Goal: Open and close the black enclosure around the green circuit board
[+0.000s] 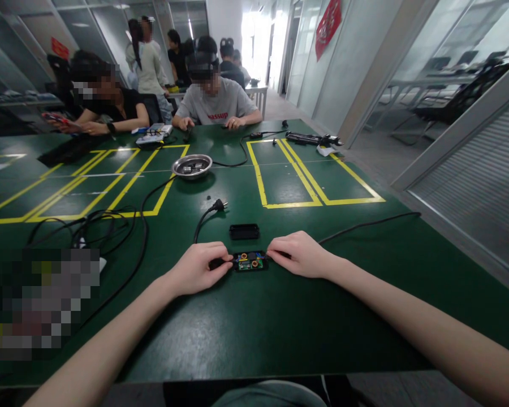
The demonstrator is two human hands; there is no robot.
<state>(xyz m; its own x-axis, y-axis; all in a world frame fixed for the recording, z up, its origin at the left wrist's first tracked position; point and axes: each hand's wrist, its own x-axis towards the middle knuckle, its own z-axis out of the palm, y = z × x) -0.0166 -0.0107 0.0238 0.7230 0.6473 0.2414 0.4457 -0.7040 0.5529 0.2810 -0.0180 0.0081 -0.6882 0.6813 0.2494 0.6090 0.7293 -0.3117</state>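
Note:
A small black case [238, 268] lies flat on the green table in front of me. In it sits a green circuit board [249, 262] with two copper-coloured ring coils. My left hand [204, 265] pinches the black cable at the case's left end, thumb and fingers closed. At the right end, my right hand [299, 254] has its fingertips pinched on the other cable [365, 224], which runs off to the right behind the hand. Just beyond the case is its loose black cover [244, 231]. A power plug [219, 206] on a black cord rests behind my left hand.
Coiled black cables [97, 226] lie to the left, near a blurred-out object [42, 305]. A metal bowl [192, 176] holding metal parts stands further back. Yellow tape [292, 205] marks rectangles on the table [220, 333]. Two people sit across it, and others are behind.

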